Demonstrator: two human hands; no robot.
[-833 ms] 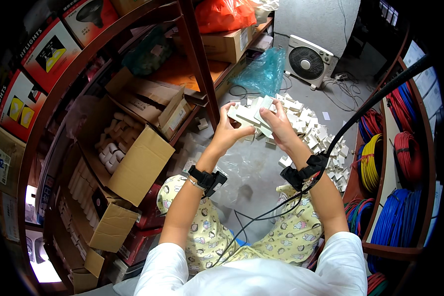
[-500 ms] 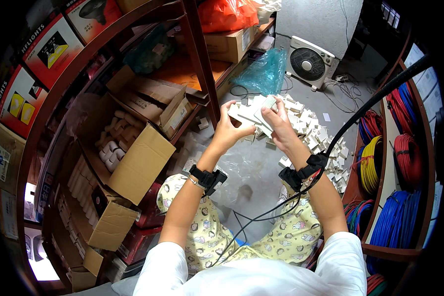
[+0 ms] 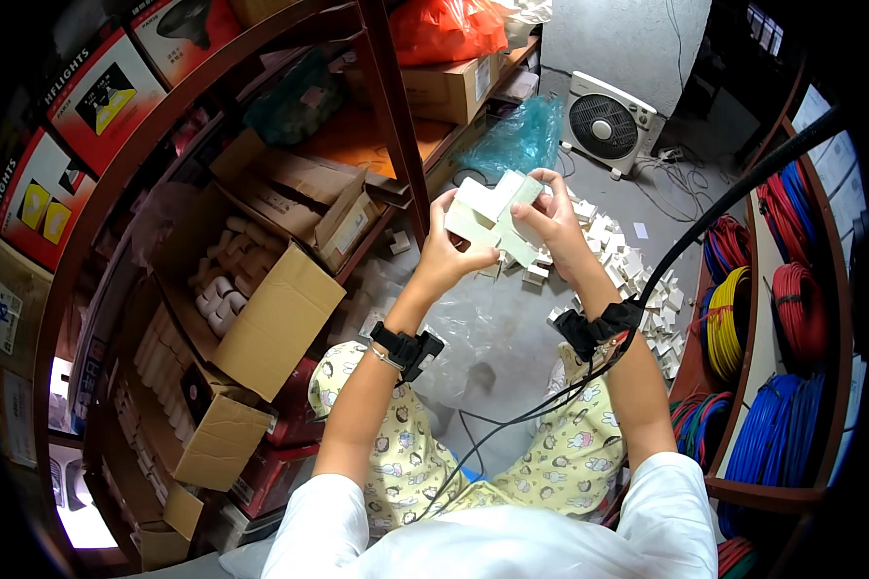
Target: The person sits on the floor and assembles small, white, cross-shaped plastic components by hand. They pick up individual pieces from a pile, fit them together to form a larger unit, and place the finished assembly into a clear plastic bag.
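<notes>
You are holding some white pieces (image 3: 488, 203) above the floor (image 3: 512, 372), left grip (image 3: 446, 251) and right grip (image 3: 560, 229) both clasping them, while a loose pile (image 3: 610, 249) of similar ones is lying beyond, most seemingly remaining ungathered.

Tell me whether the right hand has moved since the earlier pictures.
Yes, slightly: the right hand has shifted up the picture, a little closer to the box fan on the floor.
</notes>
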